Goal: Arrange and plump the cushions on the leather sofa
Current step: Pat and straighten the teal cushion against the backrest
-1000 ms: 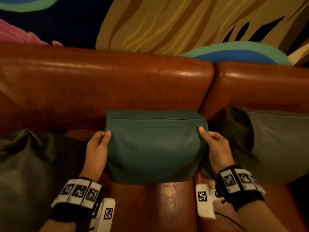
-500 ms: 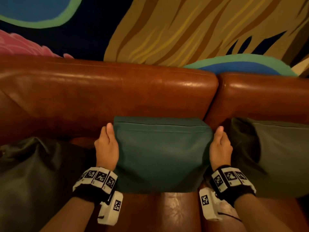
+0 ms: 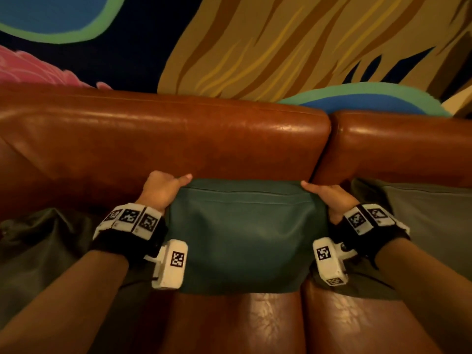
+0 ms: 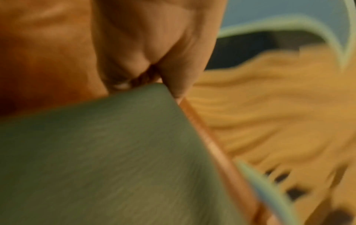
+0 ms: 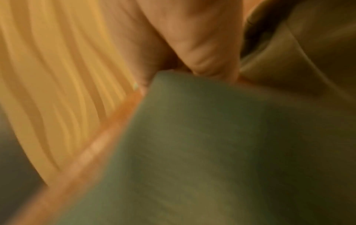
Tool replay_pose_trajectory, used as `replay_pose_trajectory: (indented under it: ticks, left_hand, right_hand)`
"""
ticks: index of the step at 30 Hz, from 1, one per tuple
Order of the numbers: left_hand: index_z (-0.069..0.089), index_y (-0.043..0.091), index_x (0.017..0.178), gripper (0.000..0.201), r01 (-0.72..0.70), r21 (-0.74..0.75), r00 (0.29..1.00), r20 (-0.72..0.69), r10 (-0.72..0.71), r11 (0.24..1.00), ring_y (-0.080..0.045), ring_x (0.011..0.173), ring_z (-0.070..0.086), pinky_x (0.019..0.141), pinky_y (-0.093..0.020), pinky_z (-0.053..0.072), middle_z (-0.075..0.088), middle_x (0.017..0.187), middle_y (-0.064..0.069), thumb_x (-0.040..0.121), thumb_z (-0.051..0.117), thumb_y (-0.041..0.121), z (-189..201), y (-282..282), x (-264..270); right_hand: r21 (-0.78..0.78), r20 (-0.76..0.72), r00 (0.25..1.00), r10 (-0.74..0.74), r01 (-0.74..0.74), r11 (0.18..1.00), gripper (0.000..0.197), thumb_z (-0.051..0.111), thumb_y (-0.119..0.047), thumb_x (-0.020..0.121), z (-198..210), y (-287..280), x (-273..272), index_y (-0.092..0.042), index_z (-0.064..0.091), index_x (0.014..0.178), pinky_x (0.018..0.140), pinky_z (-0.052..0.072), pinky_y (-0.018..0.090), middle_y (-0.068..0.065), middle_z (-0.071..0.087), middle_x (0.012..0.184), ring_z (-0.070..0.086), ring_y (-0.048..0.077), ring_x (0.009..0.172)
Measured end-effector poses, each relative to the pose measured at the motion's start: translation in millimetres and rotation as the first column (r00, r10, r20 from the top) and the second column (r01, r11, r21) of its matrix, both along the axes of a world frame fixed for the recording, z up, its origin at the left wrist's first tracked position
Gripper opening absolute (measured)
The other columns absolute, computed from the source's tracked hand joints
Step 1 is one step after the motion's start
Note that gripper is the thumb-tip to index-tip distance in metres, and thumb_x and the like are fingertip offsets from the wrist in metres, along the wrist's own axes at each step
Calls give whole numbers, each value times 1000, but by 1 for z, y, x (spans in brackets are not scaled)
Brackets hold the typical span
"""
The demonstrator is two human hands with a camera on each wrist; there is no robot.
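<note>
A teal cushion (image 3: 242,233) leans upright against the backrest of the brown leather sofa (image 3: 163,139), in the middle of the head view. My left hand (image 3: 163,187) grips its upper left corner, thumb on top and fingers curled behind. At the upper right corner my right hand (image 3: 329,195) holds the cushion the same way. In the left wrist view the left hand (image 4: 154,60) pinches the cushion's corner (image 4: 108,144); the right wrist view shows the right hand (image 5: 192,50) on the other corner (image 5: 212,144). Both wrist views are blurred.
A dark olive cushion (image 3: 43,251) lies on the seat at the left, a grey-green cushion (image 3: 421,226) leans at the right. The gap between the two backrest sections (image 3: 330,129) is just above my right hand. A painted wall (image 3: 255,47) rises behind the sofa.
Both hands have slid from the cushion's sides up to its top corners and now grip them. The cushion stands a little higher against the backrest.
</note>
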State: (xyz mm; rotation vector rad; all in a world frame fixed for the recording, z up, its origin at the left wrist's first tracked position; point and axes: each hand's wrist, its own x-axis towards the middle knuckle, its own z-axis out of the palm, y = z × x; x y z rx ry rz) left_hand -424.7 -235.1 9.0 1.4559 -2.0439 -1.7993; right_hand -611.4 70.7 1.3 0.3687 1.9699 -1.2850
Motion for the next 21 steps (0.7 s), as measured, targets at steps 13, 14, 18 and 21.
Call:
replay_pose_trajectory:
  ticks: [13, 14, 18, 21]
  left_hand:
    - [71, 3, 98, 40, 172, 95, 965, 182, -187, 981, -29, 91, 69, 88, -43, 54, 74, 97, -14, 87, 68, 41, 9, 30, 32]
    - [71, 0, 97, 38, 200, 17, 957, 209, -199, 980, -31, 91, 69, 90, -46, 52, 73, 97, -16, 87, 70, 36, 8, 30, 33]
    - [66, -11, 103, 35, 92, 149, 976, 182, -119, 985, -36, 92, 68, 85, -47, 53, 71, 101, -24, 89, 69, 20, 12, 28, 36]
    - [65, -4, 105, 25, -28, 341, 989, 146, -24, 939, -30, 75, 70, 60, -36, 55, 73, 86, -18, 93, 62, 17, 14, 25, 34]
  right_hand:
    - [-49, 163, 976, 148, -141, 989, 42, 64, -40, 90, 37, 15, 40, -4, 71, 109, 72, 55, 33, 15, 76, 97, 73, 24, 78]
    - [6, 114, 982, 149, -150, 989, 42, 69, -37, 88, 34, 18, 39, -1, 70, 110, 67, 56, 31, 16, 75, 95, 73, 23, 75]
    - [28, 66, 988, 137, -139, 990, 32, 64, -28, 93, 27, 31, 37, 2, 70, 105, 52, 54, 24, 12, 76, 81, 72, 19, 63]
    - [-67, 174, 983, 59, -48, 997, 30, 57, -30, 97, 26, 30, 37, -2, 68, 94, 42, 54, 24, 10, 74, 68, 71, 19, 54]
